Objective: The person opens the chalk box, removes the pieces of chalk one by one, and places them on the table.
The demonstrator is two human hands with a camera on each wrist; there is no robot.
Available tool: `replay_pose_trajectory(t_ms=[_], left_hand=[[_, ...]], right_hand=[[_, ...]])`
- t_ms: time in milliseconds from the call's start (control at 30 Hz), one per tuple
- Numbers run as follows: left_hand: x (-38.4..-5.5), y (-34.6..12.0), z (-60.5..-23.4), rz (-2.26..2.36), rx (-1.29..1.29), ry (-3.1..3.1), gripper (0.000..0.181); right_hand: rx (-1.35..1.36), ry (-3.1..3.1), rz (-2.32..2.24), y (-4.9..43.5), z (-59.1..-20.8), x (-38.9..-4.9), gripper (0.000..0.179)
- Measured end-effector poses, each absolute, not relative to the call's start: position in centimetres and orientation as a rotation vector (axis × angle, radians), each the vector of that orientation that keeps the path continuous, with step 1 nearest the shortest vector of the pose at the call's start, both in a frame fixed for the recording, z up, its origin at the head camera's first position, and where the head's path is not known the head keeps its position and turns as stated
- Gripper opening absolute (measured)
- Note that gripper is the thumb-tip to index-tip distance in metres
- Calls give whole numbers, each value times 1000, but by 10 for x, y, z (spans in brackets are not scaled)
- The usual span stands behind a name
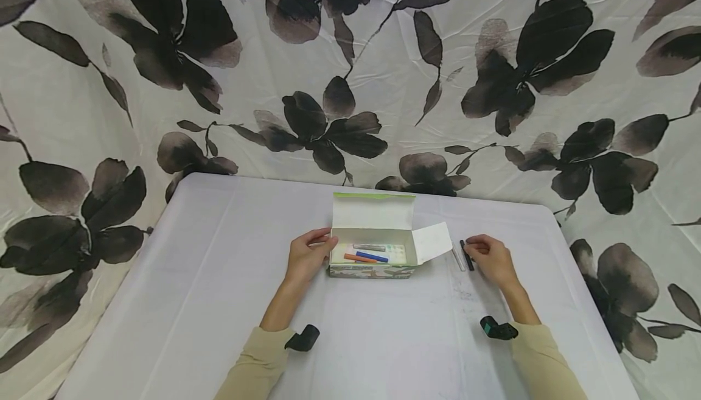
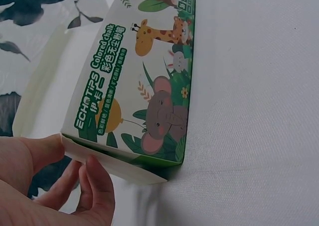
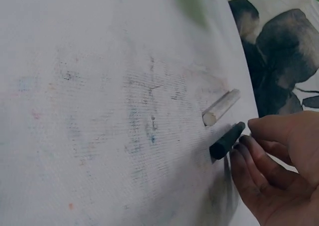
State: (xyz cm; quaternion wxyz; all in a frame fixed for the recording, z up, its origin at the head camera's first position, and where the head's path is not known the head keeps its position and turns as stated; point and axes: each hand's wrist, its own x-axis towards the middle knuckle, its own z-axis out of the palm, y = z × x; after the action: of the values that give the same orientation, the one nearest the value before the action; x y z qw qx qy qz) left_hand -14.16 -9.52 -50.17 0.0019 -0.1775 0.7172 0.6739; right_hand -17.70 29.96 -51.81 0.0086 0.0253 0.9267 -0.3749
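Observation:
The chalk box (image 1: 370, 272) stands with its lid raised in the head view; its printed side (image 2: 149, 86) fills much of the left wrist view. My left hand (image 1: 306, 256) pinches the box's end flap between thumb and fingers. Inside lie an orange chalk (image 1: 359, 258), a blue chalk (image 1: 372, 257) and a grey chalk (image 1: 369, 247). Right of the box, a black chalk (image 3: 227, 141) lies beside a whitish chalk (image 3: 221, 108) on the cloth. My right hand (image 1: 493, 260) has its fingertips at the black chalk's far end, without visibly closing round it.
A white cloth covers the table (image 1: 219, 302), with coloured chalk smudges (image 3: 149, 111) near the right hand. The box's right flap (image 1: 432, 243) sticks out toward the loose chalks. Behind the table hangs a floral curtain (image 1: 416, 101).

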Motion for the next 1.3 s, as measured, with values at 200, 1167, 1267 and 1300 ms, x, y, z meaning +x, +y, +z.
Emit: replay_pose_trajectory(t_ms=[200, 1167, 1267, 1300], left_hand=[[-141, -96, -502, 2094, -559, 2257, 36], [-143, -96, -500, 2106, -536, 2241, 36], [-143, -96, -500, 2109, -532, 2239, 36], [-143, -96, -500, 2109, -534, 2240, 36]], right_hand=[[57, 2947, -1168, 294, -504, -179, 27], [-461, 2943, -1388, 224, -428, -194, 22], [-483, 2949, -1393, 218, -428, -195, 20], [-488, 2945, -1394, 216, -428, -195, 20]])
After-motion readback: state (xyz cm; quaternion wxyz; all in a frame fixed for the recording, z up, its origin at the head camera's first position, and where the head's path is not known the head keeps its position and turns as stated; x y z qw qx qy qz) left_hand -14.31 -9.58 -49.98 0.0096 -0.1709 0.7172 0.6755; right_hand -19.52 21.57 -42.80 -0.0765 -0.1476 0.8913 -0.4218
